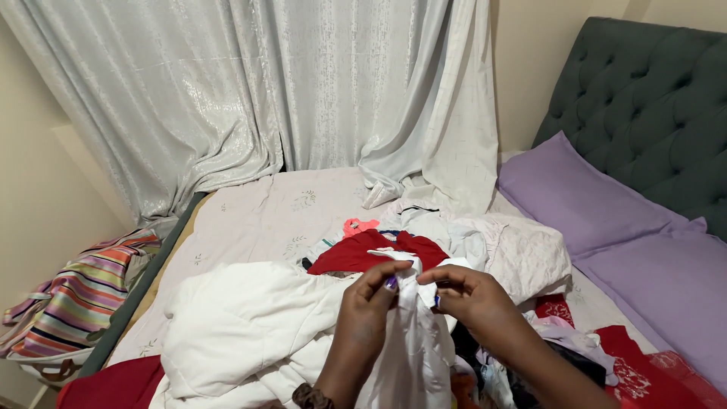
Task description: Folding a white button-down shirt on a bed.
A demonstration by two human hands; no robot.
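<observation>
Both hands, left hand (369, 303) and right hand (467, 297), pinch a white garment (413, 341) above the bed's (257, 220) clothes pile (424, 250); a loose grip could drop it back.

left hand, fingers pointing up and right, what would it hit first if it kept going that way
Most likely the right hand, close opposite the left hand on the white cloth both pinch. Past it lies the red garment; depth is unclear.

Open sheet is lying bare on the far left of the bed (257, 220), up to the curtain (250, 91). The white duvet (235, 326) is blocking the near left, the red garment (356, 254) and the heaped clothes (515, 250) are crowding the middle, and purple pillows (606, 220) are filling the right side.
</observation>
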